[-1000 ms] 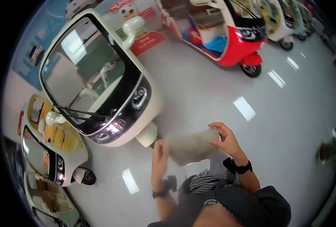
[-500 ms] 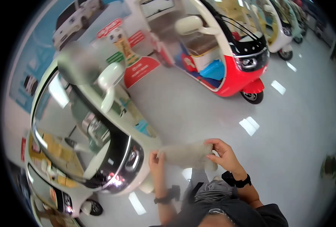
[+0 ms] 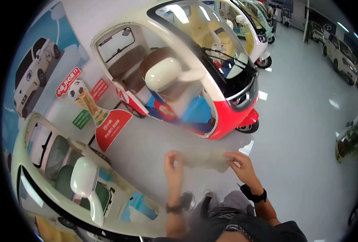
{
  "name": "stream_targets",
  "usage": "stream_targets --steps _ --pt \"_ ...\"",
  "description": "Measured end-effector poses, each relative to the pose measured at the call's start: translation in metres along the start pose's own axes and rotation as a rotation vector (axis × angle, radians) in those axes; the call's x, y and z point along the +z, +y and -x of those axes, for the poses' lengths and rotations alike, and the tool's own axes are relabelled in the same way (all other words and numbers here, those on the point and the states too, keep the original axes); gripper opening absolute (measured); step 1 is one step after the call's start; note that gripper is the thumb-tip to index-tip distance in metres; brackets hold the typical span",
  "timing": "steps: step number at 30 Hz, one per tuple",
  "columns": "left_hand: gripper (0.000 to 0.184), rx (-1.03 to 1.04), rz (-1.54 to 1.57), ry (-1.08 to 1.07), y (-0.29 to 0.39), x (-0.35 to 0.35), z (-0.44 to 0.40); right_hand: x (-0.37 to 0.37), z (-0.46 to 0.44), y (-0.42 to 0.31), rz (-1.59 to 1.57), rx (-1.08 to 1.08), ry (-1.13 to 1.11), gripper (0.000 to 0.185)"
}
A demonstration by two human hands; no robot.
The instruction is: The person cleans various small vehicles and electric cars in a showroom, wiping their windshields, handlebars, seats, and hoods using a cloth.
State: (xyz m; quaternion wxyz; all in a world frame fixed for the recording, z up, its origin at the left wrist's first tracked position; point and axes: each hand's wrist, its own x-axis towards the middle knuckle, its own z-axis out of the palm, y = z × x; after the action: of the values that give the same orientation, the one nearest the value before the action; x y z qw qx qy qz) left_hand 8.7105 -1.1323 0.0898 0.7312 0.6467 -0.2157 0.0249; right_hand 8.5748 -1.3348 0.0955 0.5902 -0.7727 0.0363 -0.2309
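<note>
The cloth (image 3: 205, 158) is so smeared that its weave and folds cannot be made out, and its left end fades away beside the left hand (image 3: 172, 167), whose fingertips are blurred too. The right hand (image 3: 241, 163) covers part of the cloth's other end. A hazy patch veils part of the red-and-white three-wheeler's floor (image 3: 199, 111), and a white mirror (image 3: 163, 74) hides some of the brown seat (image 3: 150, 56) behind it. The pale green three-wheeler (image 3: 21, 149) runs out at the bottom edge, as does the dark shirt (image 3: 251, 230). At right, the dark rim cuts into the plant (image 3: 354, 139). Small lettering on the red sign (image 3: 111, 131) is too tiny to read.
</note>
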Motion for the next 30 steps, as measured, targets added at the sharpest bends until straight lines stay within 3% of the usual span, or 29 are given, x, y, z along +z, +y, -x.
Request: stream_targets --steps 6,9,13,18,24,30 --pt "0.032 0.13 -0.553 -0.178 -0.001 -0.007 -0.065 0.024 -0.107 0.018 0.251 -0.108 0.097 0.043" --pt "0.039 0.113 -0.541 -0.186 -0.002 -0.008 -0.095 0.044 -0.168 0.016 0.239 -0.12 0.093 0.055" --pt "0.05 0.174 -0.643 -0.053 -0.011 -0.018 -0.157 0.089 -0.252 0.023 0.153 -0.228 -0.053 0.069" --pt "0.065 0.34 -0.845 0.092 -0.029 -0.017 -0.252 0.125 -0.357 0.041 0.242 -0.514 -0.016 0.068" --pt "0.07 0.302 -0.771 -0.092 -0.04 -0.001 -0.361 0.099 -0.461 0.03 0.483 -0.551 0.015 0.061" --pt "0.067 0.233 -0.868 -0.381 -0.002 0.002 -0.414 0.07 -0.494 0.031 0.261 -0.388 -0.139 0.056"
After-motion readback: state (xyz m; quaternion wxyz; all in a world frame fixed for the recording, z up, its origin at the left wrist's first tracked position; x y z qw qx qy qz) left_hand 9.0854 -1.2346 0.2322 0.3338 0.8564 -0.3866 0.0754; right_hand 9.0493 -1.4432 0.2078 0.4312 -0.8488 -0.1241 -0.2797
